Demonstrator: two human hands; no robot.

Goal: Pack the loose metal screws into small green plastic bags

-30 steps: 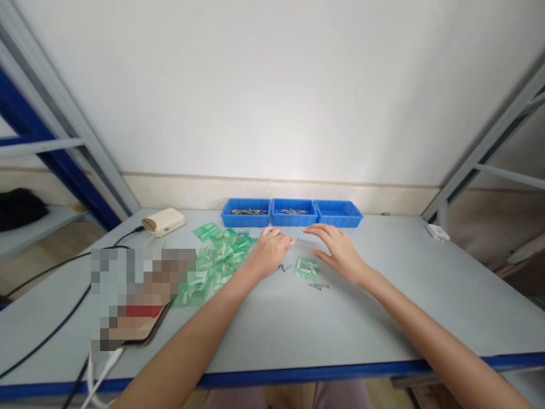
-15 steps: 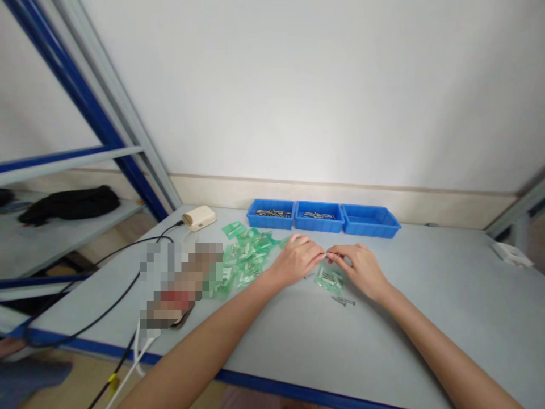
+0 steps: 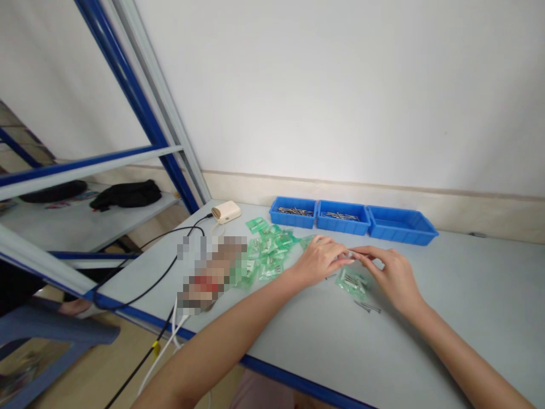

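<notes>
My left hand (image 3: 322, 262) is above the table with its fingertips pinched together. Facing it, my right hand (image 3: 392, 277) pinches too, thumb against forefinger. The fingertips of both meet at a small, pale, shiny thing that is mostly hidden, so I cannot tell its kind. Just below them lies a green-tinted clear bag (image 3: 352, 283) with several screws inside. A few loose screws (image 3: 368, 307) rest on the table in front of that bag. To the left of my left hand spreads a heap of similar small green bags (image 3: 268, 250).
Three blue bins stand along the wall: the left bin (image 3: 293, 221) and middle bin (image 3: 344, 225) hold screws, the right bin (image 3: 402, 233) shows a bare floor. At left are a cream-coloured device (image 3: 226, 211), a black cable (image 3: 140, 295), a white cable and a blurred-out object.
The camera view has swung left, so everything sits further right in the picture. My hands stay together above the bag, and a little more of the pale thing shows between the fingertips.
</notes>
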